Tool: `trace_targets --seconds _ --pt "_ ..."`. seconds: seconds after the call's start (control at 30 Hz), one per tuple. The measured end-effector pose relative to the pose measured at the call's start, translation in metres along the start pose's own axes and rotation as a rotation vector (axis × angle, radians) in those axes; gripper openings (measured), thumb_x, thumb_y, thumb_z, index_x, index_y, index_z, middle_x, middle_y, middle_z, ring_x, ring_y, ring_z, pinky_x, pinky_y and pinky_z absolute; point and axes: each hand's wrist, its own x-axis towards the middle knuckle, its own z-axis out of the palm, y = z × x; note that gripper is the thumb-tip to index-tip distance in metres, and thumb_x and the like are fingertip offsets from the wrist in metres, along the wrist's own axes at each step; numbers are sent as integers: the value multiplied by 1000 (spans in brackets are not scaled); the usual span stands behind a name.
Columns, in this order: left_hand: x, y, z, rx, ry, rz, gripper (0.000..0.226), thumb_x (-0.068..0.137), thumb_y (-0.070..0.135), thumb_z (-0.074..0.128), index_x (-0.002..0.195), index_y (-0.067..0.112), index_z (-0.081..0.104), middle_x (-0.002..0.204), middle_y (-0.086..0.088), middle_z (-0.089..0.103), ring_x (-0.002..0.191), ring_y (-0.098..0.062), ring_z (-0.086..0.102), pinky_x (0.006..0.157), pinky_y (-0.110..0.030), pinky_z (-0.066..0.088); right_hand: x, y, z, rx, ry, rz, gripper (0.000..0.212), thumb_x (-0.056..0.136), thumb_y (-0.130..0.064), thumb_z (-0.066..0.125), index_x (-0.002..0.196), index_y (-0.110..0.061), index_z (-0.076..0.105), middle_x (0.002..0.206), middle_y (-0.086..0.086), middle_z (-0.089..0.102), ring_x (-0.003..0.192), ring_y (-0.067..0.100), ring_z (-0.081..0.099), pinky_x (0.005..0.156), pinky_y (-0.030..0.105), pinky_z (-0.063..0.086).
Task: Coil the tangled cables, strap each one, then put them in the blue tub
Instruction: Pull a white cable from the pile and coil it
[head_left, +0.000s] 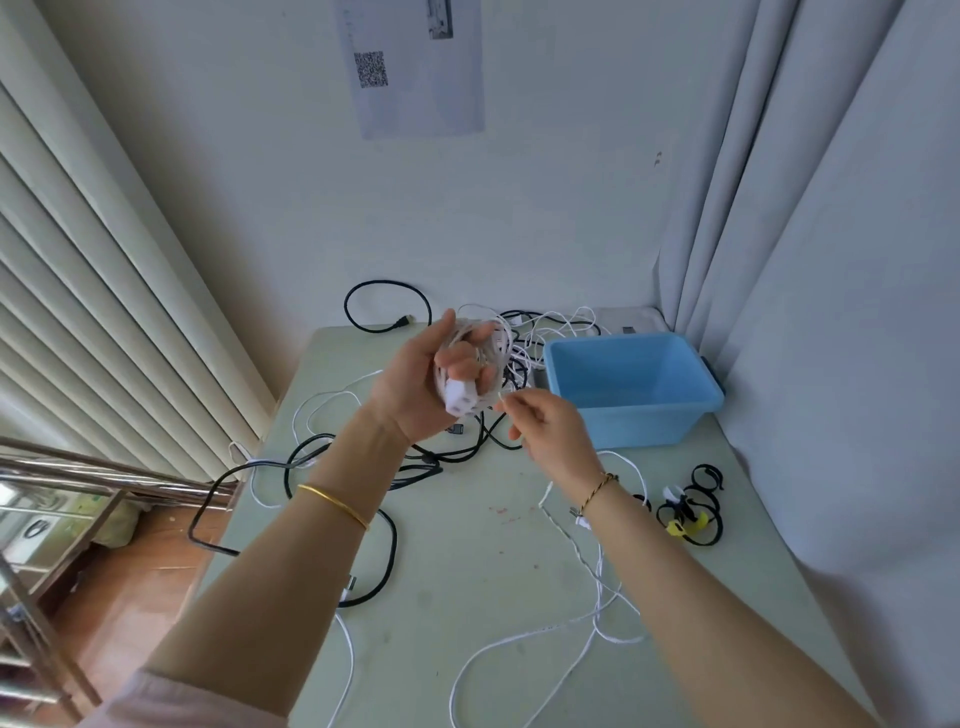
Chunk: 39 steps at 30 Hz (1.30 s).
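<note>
Fingers (460, 364) of my left hand (410, 389) curl round the white coil (496, 332); right hand (556, 431) pinches its loose strand (502, 403) — advise even loops, light tension, tail kept untangled.

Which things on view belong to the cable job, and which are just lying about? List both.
Job:
- white cable, coiled in the left hand, strand pinched by the right hand
- black cables
- straps
- blue tub

Lying about:
- QR-code sheet
- curtain
- blinds
- metal rack
</note>
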Motion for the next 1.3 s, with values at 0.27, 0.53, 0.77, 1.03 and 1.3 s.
trace_targets --seconds 0.27,0.53,0.77,1.03,1.3 --pt "10 3 -7 166 204 283 22 101 16 33 95 7 51 81 -4 66 75 -15 64 85 -31 50 -22 -23 -5 76 -419 188 20 96 -19 51 101 -5 64 59 3 58 34 7 39 37 19 33" --pt "5 -12 -13 1046 493 460 14 95 4 51 91 8 63 84 -3 71 75 -9 66 71 -22 52 -23 -66 -31 1 -496 58 18 92 -14 54 79 -2 56 53 6 61 35 12 45 41 19 38" --pt "-4 -13 -1 1232 355 206 7 89 10 56 84 5 58 65 -2 63 59 -14 58 60 -23 41 7 -64 -49 -62 -132 -125 16 91 -15 58 81 -3 62 55 -3 50 53 12 44 54 24 40" --pt "-9 -9 9 605 98 -49 18 82 22 46 85 5 50 49 -1 43 46 -18 40 69 -31 47 28 -39 -43 -125 137 -266 10 88 -19 63 78 -17 64 59 -19 54 59 -4 49 59 21 39" --pt "-11 -15 17 480 152 -41 20 88 22 48 71 15 41 37 9 32 33 -7 32 54 -22 47 19 -10 -27 -22 64 -136 22 95 -21 54 75 -21 61 54 -4 45 51 5 39 55 24 36"
